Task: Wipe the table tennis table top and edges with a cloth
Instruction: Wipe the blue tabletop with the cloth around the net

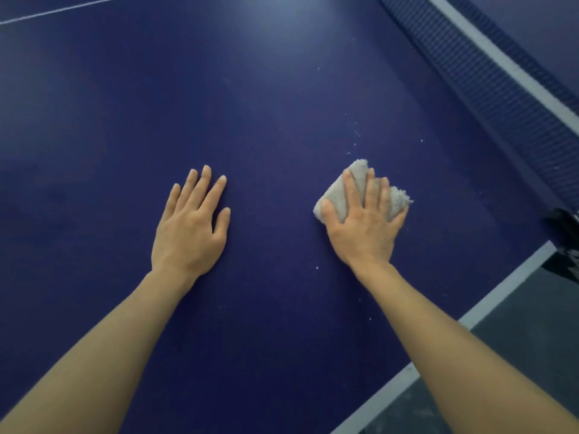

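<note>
Right hand (363, 227) presses folded cloth (336, 195), its length angled up-right.

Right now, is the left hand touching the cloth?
Apart. The head view shows the left hand flat on the blue table top, with a wide strip of bare table between it and the cloth, which lies under the right hand.

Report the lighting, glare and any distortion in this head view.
Head view: soft overhead glare washes the table top pale at the top centre; wide-angle bending curves the net and white edge line; both hands and the cloth are fairly sharp, casting almost no shadow.
</note>
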